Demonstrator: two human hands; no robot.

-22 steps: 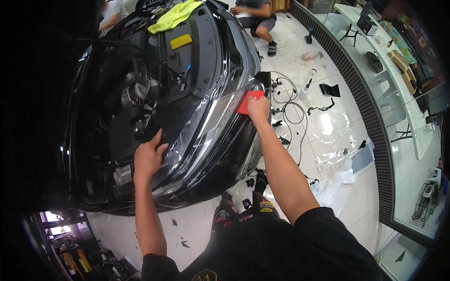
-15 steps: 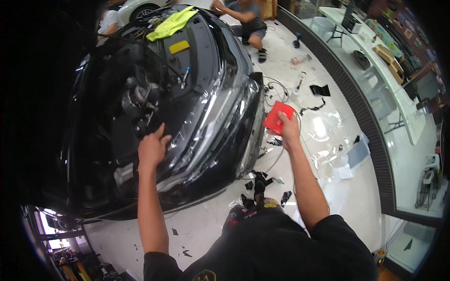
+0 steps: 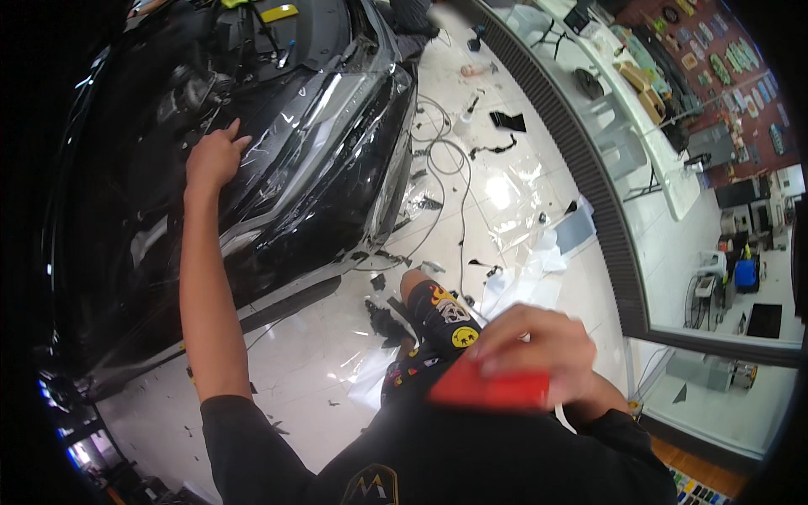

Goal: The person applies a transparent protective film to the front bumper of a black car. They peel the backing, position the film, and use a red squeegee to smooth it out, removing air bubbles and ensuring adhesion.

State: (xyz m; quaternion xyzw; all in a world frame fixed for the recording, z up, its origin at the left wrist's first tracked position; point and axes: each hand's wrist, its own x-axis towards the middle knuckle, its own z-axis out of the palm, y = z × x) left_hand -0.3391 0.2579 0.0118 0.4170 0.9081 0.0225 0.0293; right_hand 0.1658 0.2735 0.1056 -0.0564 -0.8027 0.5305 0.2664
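My right hand [image 3: 547,345] is drawn in close to my chest. Its fingers grip a flat red squeegee [image 3: 484,385], slightly blurred by motion. My left arm reaches out to the black car [image 3: 353,219], and my left hand [image 3: 212,160] is at its front with fingers and thumb apart. No object shows in that hand; whether its fingertips touch the surface is hard to tell. Wrinkled, glossy clear film [image 3: 290,160] appears to cover the headlight area beside it. A yellow squeegee [image 3: 279,13] lies farther up on the car.
A grey hose [image 3: 463,198] loops over the tiled floor by the bumper. Black scraps [image 3: 507,122], clear film and white backing sheets [image 3: 534,269] lie around. Another person [image 3: 408,21] crouches at the car's far side. A long white table [image 3: 665,164] stands right, beyond a dark ridged border.
My right hand has pulled the red squeegee back from beside the bumper to my chest. My view has shifted, so the car sits farther left and higher; my left hand remains over its front.
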